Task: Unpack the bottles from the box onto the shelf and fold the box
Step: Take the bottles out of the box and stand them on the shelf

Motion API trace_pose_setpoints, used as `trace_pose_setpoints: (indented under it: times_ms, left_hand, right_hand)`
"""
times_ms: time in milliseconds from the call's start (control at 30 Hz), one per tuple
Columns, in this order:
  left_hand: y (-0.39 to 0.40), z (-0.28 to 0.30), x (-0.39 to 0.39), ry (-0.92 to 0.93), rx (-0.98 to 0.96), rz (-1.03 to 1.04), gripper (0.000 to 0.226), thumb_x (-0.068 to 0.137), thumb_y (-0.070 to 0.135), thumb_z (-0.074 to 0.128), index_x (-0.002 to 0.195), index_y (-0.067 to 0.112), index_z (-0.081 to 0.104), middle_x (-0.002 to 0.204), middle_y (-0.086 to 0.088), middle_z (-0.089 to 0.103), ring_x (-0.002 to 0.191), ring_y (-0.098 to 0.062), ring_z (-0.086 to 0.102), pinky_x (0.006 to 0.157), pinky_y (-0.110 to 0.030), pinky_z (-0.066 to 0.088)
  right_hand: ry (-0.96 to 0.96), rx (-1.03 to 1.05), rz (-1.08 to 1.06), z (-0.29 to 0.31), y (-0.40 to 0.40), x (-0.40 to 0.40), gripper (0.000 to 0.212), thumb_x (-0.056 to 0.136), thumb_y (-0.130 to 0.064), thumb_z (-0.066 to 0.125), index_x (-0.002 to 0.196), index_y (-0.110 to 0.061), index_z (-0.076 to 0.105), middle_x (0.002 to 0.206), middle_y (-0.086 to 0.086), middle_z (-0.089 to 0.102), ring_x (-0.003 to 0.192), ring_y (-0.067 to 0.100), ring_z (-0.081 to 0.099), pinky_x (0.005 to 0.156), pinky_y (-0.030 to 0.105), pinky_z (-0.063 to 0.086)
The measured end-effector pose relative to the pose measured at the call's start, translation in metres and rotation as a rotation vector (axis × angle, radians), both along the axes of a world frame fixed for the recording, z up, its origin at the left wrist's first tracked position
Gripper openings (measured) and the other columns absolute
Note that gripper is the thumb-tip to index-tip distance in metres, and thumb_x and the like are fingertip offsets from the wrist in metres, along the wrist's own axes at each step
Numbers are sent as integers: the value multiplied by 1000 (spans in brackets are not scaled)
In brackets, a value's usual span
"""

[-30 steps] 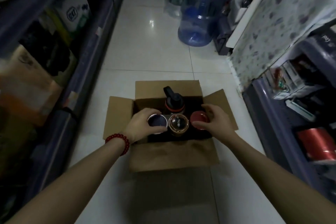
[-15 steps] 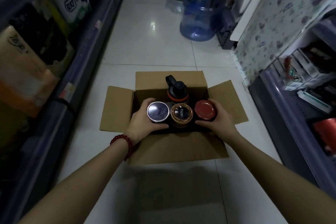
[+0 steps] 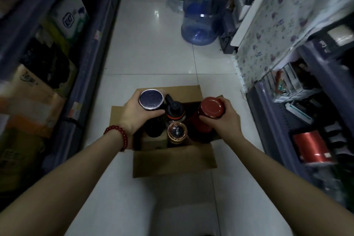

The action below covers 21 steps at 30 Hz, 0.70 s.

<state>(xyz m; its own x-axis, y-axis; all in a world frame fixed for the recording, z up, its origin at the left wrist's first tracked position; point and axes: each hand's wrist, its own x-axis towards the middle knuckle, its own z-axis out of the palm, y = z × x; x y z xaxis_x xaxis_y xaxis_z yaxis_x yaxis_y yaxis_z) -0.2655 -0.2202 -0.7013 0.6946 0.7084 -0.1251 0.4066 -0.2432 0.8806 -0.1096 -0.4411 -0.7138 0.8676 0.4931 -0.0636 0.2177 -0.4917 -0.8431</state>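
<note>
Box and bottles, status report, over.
Left hand grips dark-lidded bottle, right hand grips red bottle. Both partly above box. Copper-capped and black-spouted bottles inside.

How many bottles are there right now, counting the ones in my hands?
4: dark-lidded bottle in left hand, red bottle in right hand, black-spout bottle and copper-capped bottle in the box. More may be hidden.

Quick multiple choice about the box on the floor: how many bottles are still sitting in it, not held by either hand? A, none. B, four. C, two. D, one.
C: the left hand grips the dark-lidded bottle and the right hand grips the red bottle, leaving only the black spout-cap bottle and the copper-lidded bottle standing untouched in the cardboard box.
</note>
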Motion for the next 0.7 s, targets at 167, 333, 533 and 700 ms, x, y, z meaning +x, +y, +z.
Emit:
trace_pose_setpoints:
  times_ms: [167, 333, 533, 700]
  left_hand:
    - [-12, 108, 8, 49, -1, -23, 68, 50, 35, 91, 108, 31, 54, 100, 15, 62, 95, -7, 58, 74, -11, 41]
    - [-25, 228, 19, 55, -25, -56, 70, 46, 42, 89, 106, 33, 54, 97, 21, 62, 90, 3, 58, 72, -7, 40]
    - [-36, 385, 50, 13, -2, -87, 69, 46, 42, 88, 105, 34, 53, 95, 19, 63, 91, -4, 61, 80, -21, 48]
    - [-50, 503, 82, -35, 11, -153, 77, 42, 52, 84, 109, 32, 53, 103, 12, 65, 98, -9, 62, 85, -27, 51]
  right_hand:
    - [24, -22, -25, 112, 2, -10, 86, 57, -36, 88, 130, -27, 43, 113, -13, 53, 104, 8, 52, 91, 24, 44]
    - [54, -1, -59, 241, -1, -7, 86, 53, -40, 88, 127, -31, 45, 107, -15, 55, 98, 5, 54, 82, 14, 42]
    - [70, 52, -50, 402, -8, 10, 78, 53, -37, 88, 121, -31, 50, 111, -10, 63, 102, 11, 60, 89, 25, 49]
    - [18, 109, -51, 517, -22, 31, 75, 55, -31, 90, 121, -26, 53, 115, -5, 63, 106, 15, 59, 94, 34, 50]
